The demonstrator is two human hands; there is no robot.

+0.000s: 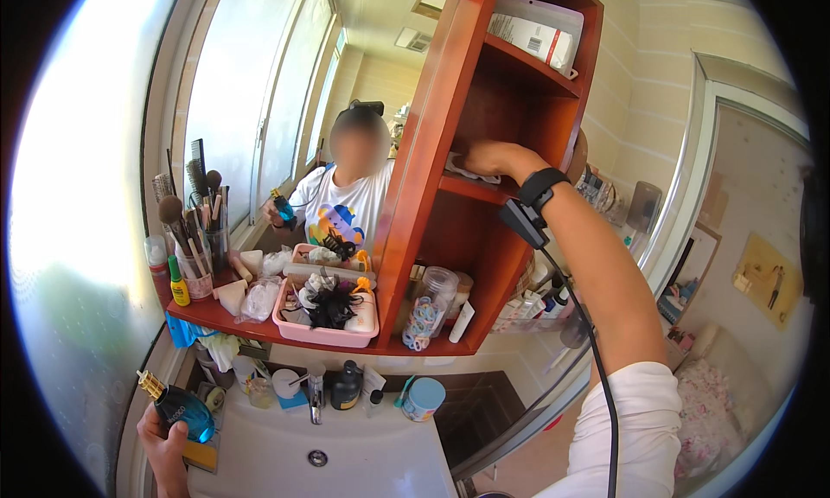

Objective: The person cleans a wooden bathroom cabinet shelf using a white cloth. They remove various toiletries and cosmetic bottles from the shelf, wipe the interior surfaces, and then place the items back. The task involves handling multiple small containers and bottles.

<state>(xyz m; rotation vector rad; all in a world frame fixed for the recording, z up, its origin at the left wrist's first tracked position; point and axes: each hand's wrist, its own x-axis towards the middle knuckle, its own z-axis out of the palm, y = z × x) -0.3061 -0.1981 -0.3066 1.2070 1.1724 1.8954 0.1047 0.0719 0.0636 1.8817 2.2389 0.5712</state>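
At the lower left, my left hand [167, 443] is closed around a dark blue glass bottle [188, 412] with a gold pump top, held tilted beside the washbasin. My right hand [489, 158] reaches into the middle compartment of the red wooden shelf cabinet [425, 154]. It rests on or grips a white and grey cloth [468, 172] on that shelf; its fingertips are hidden, so the hold is unclear. A black band with a cabled device sits on my right wrist. The mirror [305, 76] shows a person holding the bottle.
The washbasin [363, 456] has a faucet [316, 394], a dark pump bottle [347, 384] and a blue-lidded tub [424, 399] along its back. On the red ledge stand makeup brushes [172, 213], a yellow glue bottle [178, 283] and a pink basket [327, 334]. A clear jar [428, 310] occupies the lower compartment.
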